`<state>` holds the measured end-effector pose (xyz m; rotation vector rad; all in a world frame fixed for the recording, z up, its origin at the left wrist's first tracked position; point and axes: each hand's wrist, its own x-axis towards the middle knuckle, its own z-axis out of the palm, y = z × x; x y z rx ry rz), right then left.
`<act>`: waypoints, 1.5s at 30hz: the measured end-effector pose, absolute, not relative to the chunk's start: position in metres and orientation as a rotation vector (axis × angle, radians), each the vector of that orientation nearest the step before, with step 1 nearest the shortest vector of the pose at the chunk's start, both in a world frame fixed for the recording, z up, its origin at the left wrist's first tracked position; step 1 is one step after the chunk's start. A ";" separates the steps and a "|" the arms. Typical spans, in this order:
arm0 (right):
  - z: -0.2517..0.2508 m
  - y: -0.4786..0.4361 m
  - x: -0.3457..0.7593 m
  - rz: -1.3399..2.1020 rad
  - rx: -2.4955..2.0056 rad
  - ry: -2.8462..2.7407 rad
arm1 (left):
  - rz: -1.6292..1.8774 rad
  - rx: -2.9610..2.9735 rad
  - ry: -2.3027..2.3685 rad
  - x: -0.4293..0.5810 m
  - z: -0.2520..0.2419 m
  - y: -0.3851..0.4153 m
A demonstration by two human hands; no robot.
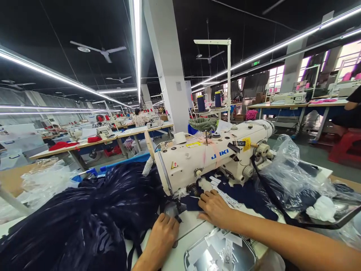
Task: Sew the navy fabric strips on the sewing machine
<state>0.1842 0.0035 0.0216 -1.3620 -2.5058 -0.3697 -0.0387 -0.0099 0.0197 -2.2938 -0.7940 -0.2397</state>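
A white sewing machine [194,163] stands across the worktable, its needle end toward the left. My right hand [216,207] lies beside the needle area, its bent fingers closed on the edge of a small navy fabric piece [192,203]. My left hand [165,230] rests just left of and nearer than the needle area, fingers curled down; what sits under its fingertips is hidden. A large heap of glossy navy straps [93,210] spreads to the left of my left hand. Navy cloth with white labels [229,200] lies behind my right wrist.
A metal tray [197,259] of loose printed labels sits at the front edge. On the right are clear plastic bags [293,165] and a dark-rimmed tray [345,216] with crumpled white material. Thread cones [201,104] stand behind the machine. Other sewing tables [111,142] and people are farther off.
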 end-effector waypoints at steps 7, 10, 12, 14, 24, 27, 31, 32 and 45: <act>0.023 -0.004 0.203 -0.193 -1.251 -2.618 | -0.245 -2.305 -0.819 -0.037 0.021 -0.011; 0.020 0.002 0.202 -0.317 -1.080 -2.639 | -0.243 -2.304 -0.814 -0.037 0.022 -0.013; 0.019 0.006 0.200 -0.462 -0.939 -2.673 | -0.235 -2.305 -0.802 -0.037 0.021 -0.013; 0.020 0.008 0.198 -0.576 -0.818 -2.696 | -0.214 -2.302 -0.800 -0.037 0.020 -0.012; 0.029 0.011 0.200 -0.616 -0.659 -2.750 | -0.196 -2.338 -0.809 -0.036 0.021 -0.014; 0.027 0.012 0.198 -0.657 -0.572 -2.757 | -0.200 -2.345 -0.802 -0.036 0.020 -0.014; 0.021 0.010 0.176 -0.564 -0.726 -2.649 | -0.217 -2.349 -0.794 -0.036 0.020 -0.014; 0.020 0.009 0.167 -0.514 -0.809 -2.616 | -0.224 -2.347 -0.794 -0.036 0.020 -0.014; 0.022 0.009 0.139 0.204 -1.255 -2.443 | -0.426 -2.391 -0.783 -0.040 0.025 -0.018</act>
